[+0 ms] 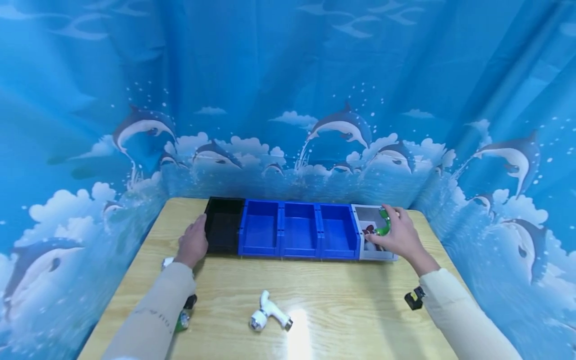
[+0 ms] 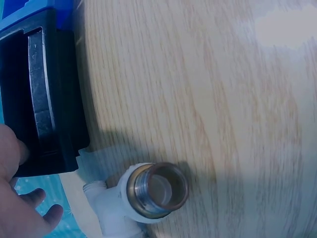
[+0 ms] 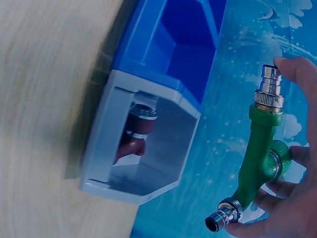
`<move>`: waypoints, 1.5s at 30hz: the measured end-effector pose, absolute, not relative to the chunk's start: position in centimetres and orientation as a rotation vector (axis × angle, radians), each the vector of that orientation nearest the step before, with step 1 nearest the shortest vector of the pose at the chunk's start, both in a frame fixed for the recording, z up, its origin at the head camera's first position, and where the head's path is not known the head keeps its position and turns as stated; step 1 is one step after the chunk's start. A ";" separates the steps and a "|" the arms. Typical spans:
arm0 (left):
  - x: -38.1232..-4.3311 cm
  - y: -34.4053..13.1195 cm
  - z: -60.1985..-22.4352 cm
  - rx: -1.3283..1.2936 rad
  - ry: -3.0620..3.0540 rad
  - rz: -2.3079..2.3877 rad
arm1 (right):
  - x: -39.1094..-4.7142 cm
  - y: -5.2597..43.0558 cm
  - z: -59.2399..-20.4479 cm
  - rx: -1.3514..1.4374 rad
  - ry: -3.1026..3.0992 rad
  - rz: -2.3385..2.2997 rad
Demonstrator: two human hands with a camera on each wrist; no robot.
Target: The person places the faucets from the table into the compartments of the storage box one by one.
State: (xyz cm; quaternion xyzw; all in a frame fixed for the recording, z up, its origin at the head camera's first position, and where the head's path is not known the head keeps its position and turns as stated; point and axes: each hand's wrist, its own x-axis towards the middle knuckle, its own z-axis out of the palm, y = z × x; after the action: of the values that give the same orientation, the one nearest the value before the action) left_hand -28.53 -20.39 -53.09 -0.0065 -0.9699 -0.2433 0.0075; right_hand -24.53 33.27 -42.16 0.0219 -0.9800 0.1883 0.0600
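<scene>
My right hand (image 1: pixel 400 235) grips a green tap (image 3: pixel 257 153) with metal ends, holding it over the grey bin (image 1: pixel 380 255) at the row's right end. Thumb and fingers span the tap's length in the right wrist view. Inside that bin lies a dark red tap (image 3: pixel 138 124). At the other end of the row, my left hand (image 1: pixel 193 242) holds the left wall of the black bin (image 1: pixel 223 247), one digit over the rim and the other fingers outside. Just in front of this bin lies a white tap (image 2: pixel 119 203), its threaded metal end facing up.
Three blue bins (image 1: pixel 299 230) stand between the black and grey ones. Another white tap (image 1: pixel 270 312) lies mid-table, and a green tap (image 1: pixel 183 320) shows partly behind the left sleeve. A dolphin-print curtain (image 1: pixel 288 100) closes off the table's back and sides.
</scene>
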 end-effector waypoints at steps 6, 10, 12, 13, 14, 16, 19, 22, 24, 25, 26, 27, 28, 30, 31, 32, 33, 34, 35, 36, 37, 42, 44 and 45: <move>-28.5 -20.5 -52.9 -0.018 -3.039 -0.752 | -25.1 32.1 -41.4 0.119 -2.970 0.542; -28.5 -20.5 -53.0 -0.021 -3.039 -0.743 | -25.3 31.5 -41.2 0.167 -2.982 0.523; -28.5 -20.6 -53.0 -0.025 -3.035 -0.740 | -25.5 31.2 -41.3 0.190 -2.986 0.505; -28.5 -20.6 -53.0 -0.027 -3.033 -0.738 | -25.6 31.1 -41.3 0.201 -2.988 0.493; -28.6 -20.7 -53.1 -0.030 -3.028 -0.737 | -25.7 31.0 -41.3 0.210 -2.990 0.483; -28.7 -20.7 -53.1 -0.040 -3.018 -0.734 | -26.1 30.7 -41.3 0.229 -2.990 0.463; -29.0 -20.8 -53.2 -0.055 -3.009 -0.712 | -26.6 30.4 -41.2 0.258 -2.991 0.432; -29.1 -20.7 -53.2 -0.056 -3.014 -0.699 | -27.0 30.0 -41.0 0.286 -2.998 0.414; -29.0 -20.7 -53.2 -0.052 -3.023 -0.697 | -27.2 29.7 -40.9 0.310 -3.010 0.406; -29.0 -20.6 -53.1 -0.046 -3.026 -0.703 | -27.3 29.6 -40.9 0.324 -3.015 0.399; -28.9 -20.6 -53.0 -0.042 -3.030 -0.706 | -27.4 29.4 -40.9 0.336 -3.021 0.390; -28.9 -20.6 -53.0 -0.043 -3.032 -0.705 | -27.5 29.2 -40.9 0.349 -3.023 0.384; -28.9 -20.6 -53.0 -0.040 -3.034 -0.707 | -27.7 29.0 -40.8 0.363 -3.027 0.372; -28.9 -20.6 -53.0 -0.040 -3.033 -0.710 | -28.0 28.7 -40.8 0.394 -3.036 0.346; -28.9 -20.6 -53.0 -0.040 -3.033 -0.715 | -28.1 28.5 -40.8 0.408 -3.040 0.341; -28.9 -20.6 -53.0 -0.041 -3.034 -0.718 | -28.3 28.3 -40.8 0.421 -3.047 0.339; -28.9 -20.6 -53.0 -0.041 -3.034 -0.723 | -28.4 28.2 -40.9 0.435 -3.053 0.340; -28.9 -20.6 -53.0 -0.038 -3.034 -0.729 | -28.5 28.0 -41.0 0.446 -3.064 0.344; -28.9 -20.6 -53.0 -0.038 -3.036 -0.732 | -28.6 27.9 -41.1 0.458 -3.074 0.348; -28.8 -20.6 -52.9 -0.036 -3.038 -0.735 | -28.8 27.7 -41.3 0.470 -3.083 0.355; -28.8 -20.6 -52.9 -0.034 -3.040 -0.735 | -28.9 27.6 -41.5 0.478 -3.094 0.359; -28.6 -20.5 -53.0 -0.037 -3.042 -0.725 | -29.3 27.0 -42.4 0.519 -3.115 0.348; -28.6 -20.4 -53.0 -0.042 -3.039 -0.722 | -29.4 26.8 -42.6 0.539 -3.114 0.328; -28.5 -20.4 -53.0 -0.040 -3.037 -0.726 | -29.5 26.7 -42.7 0.553 -3.111 0.314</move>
State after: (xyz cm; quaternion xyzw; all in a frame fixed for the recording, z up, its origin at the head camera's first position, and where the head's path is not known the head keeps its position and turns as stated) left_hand -28.54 -20.40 -53.01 -0.0129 -0.9725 -0.2325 0.0095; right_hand -29.50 26.72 -42.75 0.1741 -0.9796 0.0989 -0.0171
